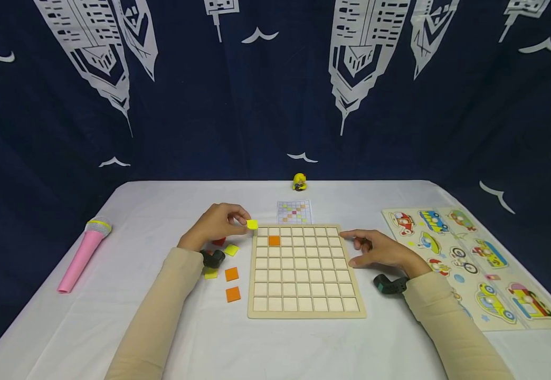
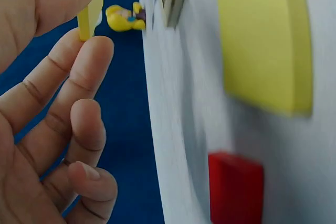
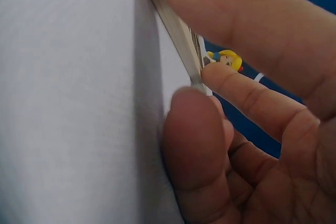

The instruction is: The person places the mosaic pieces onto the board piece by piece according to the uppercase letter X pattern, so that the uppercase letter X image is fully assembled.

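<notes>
Fingers of the left hand (image 1: 218, 224): thumb and index clamped on a yellow tile (image 1: 252, 224), remaining fingers loosely bent. Tile is at the far left corner of the wooden grid board (image 1: 306, 315); can't tell if it touches the board. Right hand (image 1: 377, 249) at the board's right edge, thumb and index spread apart, index at the far right corner, thumb nearer the person; other fingers curled in.

Board lies flat on the white desk (image 1: 199, 348). One orange tile (image 1: 274, 240) sits in it, second row from the far side, second column from the left. Loose tiles left of the board, under and near the left wrist: two orange squares (image 1: 231, 274), two yellow squares (image 1: 231, 249), one red square (image 1: 219, 241), partly hidden by the hand.

Small pattern card (image 1: 294, 212) just beyond the board's far edge, yellow-haired figurine (image 1: 299, 182) behind it at the desk's back edge. Pink microphone (image 1: 83, 258) far left, well apart from the tiles. Vehicle puzzle board (image 1: 475, 272) on the right, partly behind the right arm. Navy cloth (image 1: 266, 105) with white building prints behind everything.
</notes>
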### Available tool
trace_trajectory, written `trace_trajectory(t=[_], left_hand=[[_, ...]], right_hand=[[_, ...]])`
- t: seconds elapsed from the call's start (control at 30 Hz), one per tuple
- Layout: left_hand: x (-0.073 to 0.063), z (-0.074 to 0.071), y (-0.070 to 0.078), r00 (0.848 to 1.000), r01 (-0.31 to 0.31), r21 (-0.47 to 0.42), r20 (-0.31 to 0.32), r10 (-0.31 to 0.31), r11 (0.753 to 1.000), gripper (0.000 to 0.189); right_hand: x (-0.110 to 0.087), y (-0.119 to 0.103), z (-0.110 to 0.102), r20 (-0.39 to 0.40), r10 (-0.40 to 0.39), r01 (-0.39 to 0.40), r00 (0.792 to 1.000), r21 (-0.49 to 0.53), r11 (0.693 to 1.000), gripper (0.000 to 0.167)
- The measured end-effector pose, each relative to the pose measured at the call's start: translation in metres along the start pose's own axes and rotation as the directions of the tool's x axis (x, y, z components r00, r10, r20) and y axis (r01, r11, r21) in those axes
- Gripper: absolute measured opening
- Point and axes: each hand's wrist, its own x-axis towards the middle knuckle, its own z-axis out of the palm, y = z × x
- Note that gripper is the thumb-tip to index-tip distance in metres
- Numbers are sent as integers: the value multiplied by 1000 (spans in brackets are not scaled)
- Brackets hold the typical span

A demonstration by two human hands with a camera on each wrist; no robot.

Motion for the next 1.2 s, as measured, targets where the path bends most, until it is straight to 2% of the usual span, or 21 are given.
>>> trace_trajectory(t=[0.37,0.53,0.8,1.2], left_hand=[[4,13,13,1000,-9,-27,-28,8,1000,27],[7,17,21,1000,-5,-21,-13,5,1000,28],[13,21,37,999,-31,-12,5,31,999,29],[26,37,58,997,-59,3,46,59,998,28]], right_hand=[[-1,1,0,2,-13,13,1000,-3,1000,75],[0,2,0,5,-9,9,1000,-3,1000,76],[1,3,-1,13,-22,22,1000,-2,1000,76],[1,1,-1,11,-17,17,1000,-10,1000,76]])
